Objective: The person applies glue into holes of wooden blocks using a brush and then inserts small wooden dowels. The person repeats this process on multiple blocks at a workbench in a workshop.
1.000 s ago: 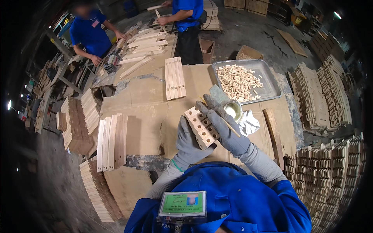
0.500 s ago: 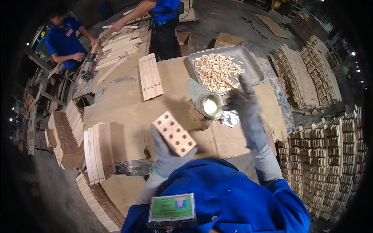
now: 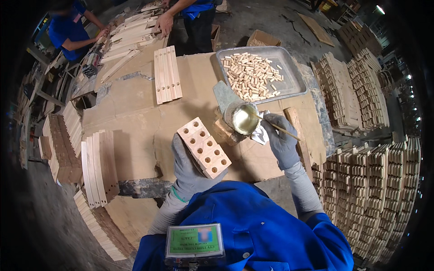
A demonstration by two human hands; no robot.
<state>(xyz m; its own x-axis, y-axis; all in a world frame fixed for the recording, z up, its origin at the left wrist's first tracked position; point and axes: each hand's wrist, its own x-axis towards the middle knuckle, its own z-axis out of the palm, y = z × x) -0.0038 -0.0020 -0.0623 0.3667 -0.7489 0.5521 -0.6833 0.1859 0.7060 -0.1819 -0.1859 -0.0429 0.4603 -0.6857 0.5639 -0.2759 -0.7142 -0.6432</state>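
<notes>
My left hand (image 3: 186, 168), in a grey glove, is closed round a bundle of pale wooden pieces (image 3: 204, 147) set side by side. Their upper faces show two rows of round holes. My right hand (image 3: 283, 143), gloved too, grips a thin wooden stick (image 3: 290, 134). The stick's far end reaches into a cup (image 3: 244, 119) of whitish liquid, perhaps glue; its tip is hidden there. Just beside the cup lies a crumpled white cloth (image 3: 259, 135), close to my right fingers. Behind the cup, a grey tray (image 3: 296, 79) holds many short wooden dowels (image 3: 253, 74).
Cardboard (image 3: 135, 117) covers the table. Drilled wooden slats (image 3: 167, 74) lie at its far side, with more slats (image 3: 97, 167) at the left edge. A wooden bar (image 3: 296, 131) lies right of my hand. Stacked wooden parts (image 3: 370, 189) stand at the right. Two co-workers handle strips far left.
My right hand has come down and nearer, and the stick now dips into the cup. The left hand still holds the wooden pieces. A co-worker's hand has shifted over the strips.
</notes>
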